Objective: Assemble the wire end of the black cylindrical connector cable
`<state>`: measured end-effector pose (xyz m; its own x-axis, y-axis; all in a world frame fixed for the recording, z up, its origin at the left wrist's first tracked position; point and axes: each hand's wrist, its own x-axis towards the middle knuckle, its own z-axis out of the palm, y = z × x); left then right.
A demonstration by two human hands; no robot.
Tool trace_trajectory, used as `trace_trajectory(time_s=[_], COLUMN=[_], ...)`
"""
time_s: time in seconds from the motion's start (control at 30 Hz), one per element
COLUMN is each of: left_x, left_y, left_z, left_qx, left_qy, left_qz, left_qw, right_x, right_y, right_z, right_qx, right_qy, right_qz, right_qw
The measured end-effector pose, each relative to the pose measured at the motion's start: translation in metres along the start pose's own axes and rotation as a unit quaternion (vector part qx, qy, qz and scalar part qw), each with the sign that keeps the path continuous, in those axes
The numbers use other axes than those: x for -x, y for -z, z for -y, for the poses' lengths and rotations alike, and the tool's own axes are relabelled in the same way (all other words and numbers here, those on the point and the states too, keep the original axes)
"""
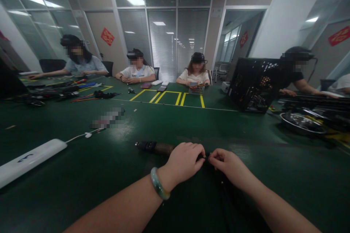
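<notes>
A dark, rod-shaped tool [162, 149] with a brown middle and a black front lies low over the green table, its small shiny tip pointing left. My left hand [183, 162] is closed over its rear part, thumb and fingertips meeting near a tiny brass-coloured spot. Just to the right, my right hand [229, 165] pinches with thumb and index finger beside the tool's rear end. What sits in that pinch is too small and dark to name. Below my right hand, a dark cable-like strand [222, 185] runs toward me, mostly lost in shadow.
A white power strip [32, 160] lies at left, its cord leading to a blurred item [108, 118]. Dark cables and parts [41, 93] pile up at far left. A black computer case [254, 83] and metal bowl [302, 122] stand right. Several people sit across the table [164, 123].
</notes>
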<state>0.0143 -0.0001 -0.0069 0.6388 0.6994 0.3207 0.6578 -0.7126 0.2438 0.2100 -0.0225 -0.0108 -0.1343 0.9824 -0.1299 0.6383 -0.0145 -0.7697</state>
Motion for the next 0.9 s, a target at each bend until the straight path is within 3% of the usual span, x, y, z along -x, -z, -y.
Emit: trace_trajectory(time_s=[0.9], left_x=[-0.0017], left_y=[0.0016], left_z=[0.0001], left_qx=[0.011], left_qy=[-0.017], left_qz=[-0.003], left_qw=[1.000], right_x=[-0.0031], right_y=[-0.0027], right_z=[-0.0049], right_qx=[0.012], right_qy=[0.007], right_qz=[-0.010], right_qw=[1.000])
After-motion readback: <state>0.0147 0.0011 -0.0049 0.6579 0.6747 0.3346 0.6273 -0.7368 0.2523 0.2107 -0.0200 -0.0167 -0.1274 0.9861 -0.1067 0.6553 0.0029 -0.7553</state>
